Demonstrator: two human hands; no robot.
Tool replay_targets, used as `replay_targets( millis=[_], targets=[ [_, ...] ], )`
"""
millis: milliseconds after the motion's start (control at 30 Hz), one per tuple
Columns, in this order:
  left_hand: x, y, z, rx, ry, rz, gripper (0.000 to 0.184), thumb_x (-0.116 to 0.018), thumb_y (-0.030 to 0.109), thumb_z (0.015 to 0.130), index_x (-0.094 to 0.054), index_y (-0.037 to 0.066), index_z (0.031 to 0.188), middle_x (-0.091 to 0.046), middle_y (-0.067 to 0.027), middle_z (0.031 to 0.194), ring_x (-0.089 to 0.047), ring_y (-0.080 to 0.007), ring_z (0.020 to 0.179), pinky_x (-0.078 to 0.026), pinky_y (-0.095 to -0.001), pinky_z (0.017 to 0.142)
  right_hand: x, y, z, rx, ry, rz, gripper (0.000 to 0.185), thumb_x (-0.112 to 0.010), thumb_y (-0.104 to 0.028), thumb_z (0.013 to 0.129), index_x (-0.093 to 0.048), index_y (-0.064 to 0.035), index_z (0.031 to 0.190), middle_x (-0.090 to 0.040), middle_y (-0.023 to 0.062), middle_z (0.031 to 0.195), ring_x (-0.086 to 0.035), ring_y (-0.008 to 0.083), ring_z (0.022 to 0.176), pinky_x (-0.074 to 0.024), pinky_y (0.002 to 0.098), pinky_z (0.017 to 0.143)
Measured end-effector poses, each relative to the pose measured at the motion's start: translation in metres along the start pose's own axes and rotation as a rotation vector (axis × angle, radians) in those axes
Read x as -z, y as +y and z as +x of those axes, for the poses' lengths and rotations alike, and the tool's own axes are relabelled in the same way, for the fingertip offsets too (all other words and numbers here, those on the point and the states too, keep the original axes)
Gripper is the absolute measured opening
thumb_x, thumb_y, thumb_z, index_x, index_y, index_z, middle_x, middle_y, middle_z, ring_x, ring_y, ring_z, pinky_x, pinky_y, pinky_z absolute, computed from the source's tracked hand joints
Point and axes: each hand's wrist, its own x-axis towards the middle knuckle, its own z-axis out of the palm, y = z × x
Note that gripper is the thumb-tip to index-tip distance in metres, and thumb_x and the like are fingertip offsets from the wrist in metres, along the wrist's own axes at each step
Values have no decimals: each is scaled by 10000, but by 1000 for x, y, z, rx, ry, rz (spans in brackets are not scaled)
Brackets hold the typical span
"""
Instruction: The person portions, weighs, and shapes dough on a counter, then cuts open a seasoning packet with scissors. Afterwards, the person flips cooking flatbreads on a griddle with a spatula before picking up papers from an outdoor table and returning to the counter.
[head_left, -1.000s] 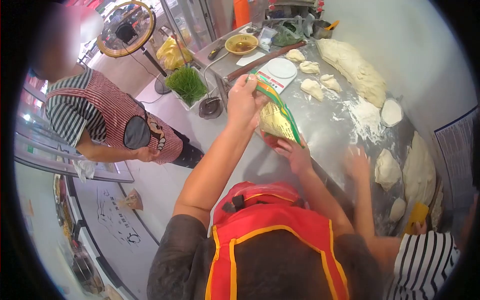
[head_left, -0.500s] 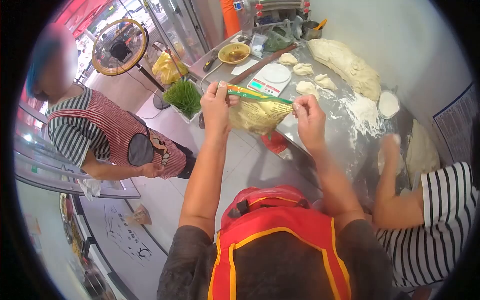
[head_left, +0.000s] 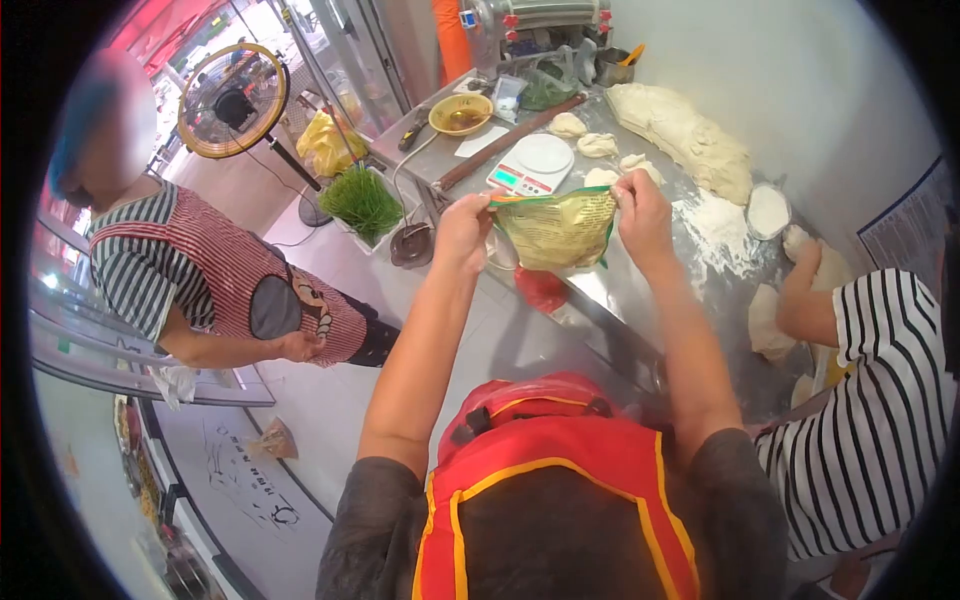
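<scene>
Between my two hands a gold plastic packet [head_left: 556,232] with a green edge and printed text is stretched out in the air, in front of the metal worktable's edge. My left hand [head_left: 466,236] pinches its upper left corner. Its upper right edge is gripped by the closed fingers of my right hand [head_left: 644,212]. What is inside the packet I cannot make out. Just behind it on the table stands a white kitchen scale [head_left: 533,164] with a lit display. Small dough pieces [head_left: 598,146] lie beside the scale, the nearest partly hidden by my right hand.
A long dough slab [head_left: 685,140], spilled flour [head_left: 716,225] and a flour bowl [head_left: 768,211] are on the metal table. A rolling pin [head_left: 510,145] lies near a yellow bowl [head_left: 461,114]. At right a co-worker's hand [head_left: 797,243] touches dough; another person [head_left: 215,260] stands left.
The packet has swung to face me more, its top strip less visible, and my hands have shifted slightly right. The right-hand co-worker's arm has moved farther over the dough.
</scene>
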Motion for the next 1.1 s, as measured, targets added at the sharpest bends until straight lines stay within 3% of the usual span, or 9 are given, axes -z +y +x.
replay_targets(
  millis=[200,300,400,433,533,600,767,967,1100],
  targets=[
    [-39,-77,3,134,47,-95,240,-464,106,894,-535,-78,1030,-558,-176,1118,-509,-231,1024,-353,-354,951,12,73,-4,-115,51,-32,73,-557,-51,807,-500,-28,847,-571,152,787,-563,334,738,-444,381,649],
    [-57,-129,-7,204,58,-220,282,-443,126,913,-508,-95,1076,-530,-172,1145,-491,-214,1040,-352,-347,958,4,121,-31,-351,109,-66,96,-570,-89,824,-512,-19,854,-597,133,790,-585,279,753,-450,364,661],
    [-79,-140,-25,243,-13,-234,297,-423,114,917,-481,-79,1136,-520,-157,1154,-481,-204,1047,-367,-318,926,-9,129,-50,-556,582,201,181,-590,-165,847,-515,-3,880,-612,91,818,-585,223,691,-483,326,664],
    [-77,-146,-31,72,-210,-201,305,-453,156,914,-508,-37,1143,-525,-129,1164,-480,-193,1046,-382,-294,863,-4,130,-56,-705,575,265,199,-595,-179,849,-519,-5,908,-608,90,836,-581,214,693,-484,323,663],
    [-89,-139,-55,86,-78,219,281,-528,210,880,-593,-7,1047,-530,-118,1164,-470,-188,1069,-381,-292,841,11,121,-76,-1027,415,338,282,-628,-244,824,-547,-5,950,-596,94,858,-563,187,708,-470,316,657],
    [-79,-155,-61,-34,-205,491,261,-570,229,849,-628,-12,929,-544,-116,1118,-487,-196,1039,-384,-300,850,16,109,-85,-1050,127,224,368,-673,-320,770,-585,2,923,-586,105,832,-544,172,727,-440,313,652],
    [-65,-175,-86,-310,-365,783,264,-573,220,831,-619,-18,725,-551,-120,1057,-528,-235,956,-394,-309,850,21,142,-116,-970,185,313,255,-627,-195,801,-610,-3,969,-601,85,800,-541,157,707,-439,313,645],
    [-42,-171,-71,89,-324,631,278,-540,225,882,-596,-5,736,-591,-110,837,-573,-180,775,-435,-295,726,26,121,-68,-701,-47,286,195,-590,-73,794,-610,0,973,-616,74,820,-544,137,754,-438,320,692],
    [-38,-146,-44,-67,-161,646,219,-535,201,878,-590,-9,856,-605,-127,779,-593,-212,753,-445,-328,729,18,87,-22,-484,-377,221,135,-572,-43,821,-595,-4,949,-601,14,834,-537,86,781,-437,257,722]
  ],
)
